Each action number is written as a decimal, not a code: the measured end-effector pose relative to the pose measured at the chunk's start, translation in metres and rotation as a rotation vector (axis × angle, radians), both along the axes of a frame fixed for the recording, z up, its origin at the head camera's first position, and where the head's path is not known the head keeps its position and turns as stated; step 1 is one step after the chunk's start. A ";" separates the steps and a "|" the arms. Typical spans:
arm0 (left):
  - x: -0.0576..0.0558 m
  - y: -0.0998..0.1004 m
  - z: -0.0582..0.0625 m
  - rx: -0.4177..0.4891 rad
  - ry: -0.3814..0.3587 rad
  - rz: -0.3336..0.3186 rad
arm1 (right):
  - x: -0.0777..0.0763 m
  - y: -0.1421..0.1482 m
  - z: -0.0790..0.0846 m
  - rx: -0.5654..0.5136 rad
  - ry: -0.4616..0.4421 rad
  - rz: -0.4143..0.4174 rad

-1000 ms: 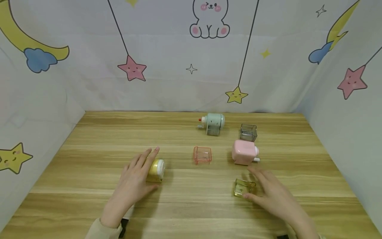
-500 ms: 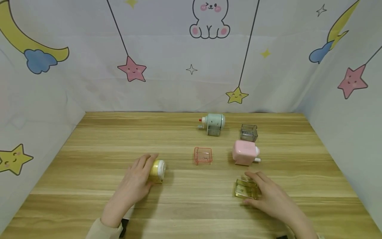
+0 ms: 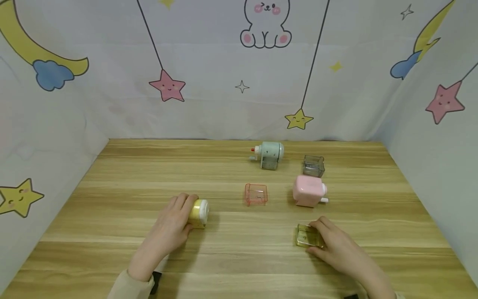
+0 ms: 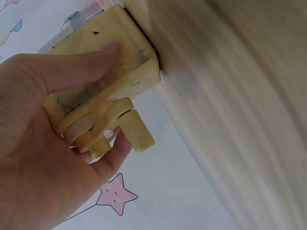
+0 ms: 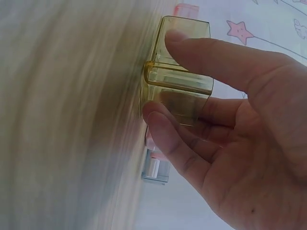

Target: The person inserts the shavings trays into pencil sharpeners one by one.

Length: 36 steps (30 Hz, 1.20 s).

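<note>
At the left of the head view, my left hand (image 3: 169,226) grips a yellow crank pencil sharpener (image 3: 196,216), its white round end facing right. The left wrist view shows the thumb along the scuffed yellow body (image 4: 112,36), with the crank handle (image 4: 136,130) sticking out below; the other fingers are partly hidden behind. My right hand (image 3: 339,246) holds a clear yellow shavings box (image 3: 305,236) low at the tabletop. In the right wrist view the thumb lies on one side of the box (image 5: 192,28) and the fingers curl on the other.
Between the hands and farther back lies a clear red shavings box (image 3: 256,194). A pink crank sharpener (image 3: 308,190) stands beyond the right hand, a grey clear box (image 3: 313,166) behind it. A pale green sharpener (image 3: 270,154) is near the printed cloth backdrop (image 3: 209,112).
Both hands have closed in: the left fingers now wrap the yellow sharpener, and the right thumb and fingers have come together around the yellow box. The other things stay put.
</note>
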<state>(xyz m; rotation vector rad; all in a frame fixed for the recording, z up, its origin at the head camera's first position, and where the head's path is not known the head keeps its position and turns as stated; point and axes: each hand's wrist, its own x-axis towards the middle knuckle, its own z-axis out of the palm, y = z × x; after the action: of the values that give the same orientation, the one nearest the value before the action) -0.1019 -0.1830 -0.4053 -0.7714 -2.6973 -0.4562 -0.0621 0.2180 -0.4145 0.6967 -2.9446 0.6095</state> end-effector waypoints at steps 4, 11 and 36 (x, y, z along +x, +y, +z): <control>-0.001 -0.002 -0.002 0.013 -0.005 -0.020 | 0.000 -0.001 0.000 0.002 0.001 0.003; -0.002 -0.003 -0.003 0.023 -0.021 -0.040 | 0.000 0.000 -0.001 0.004 0.014 -0.003; -0.002 -0.002 -0.001 -0.022 -0.013 -0.048 | 0.000 0.001 -0.005 -0.005 0.023 -0.003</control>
<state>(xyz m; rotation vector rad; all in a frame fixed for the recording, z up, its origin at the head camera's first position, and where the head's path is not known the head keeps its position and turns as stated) -0.1041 -0.1854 -0.4062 -0.8437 -2.7047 -0.4449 -0.0625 0.2190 -0.4194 0.6945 -2.9214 0.6050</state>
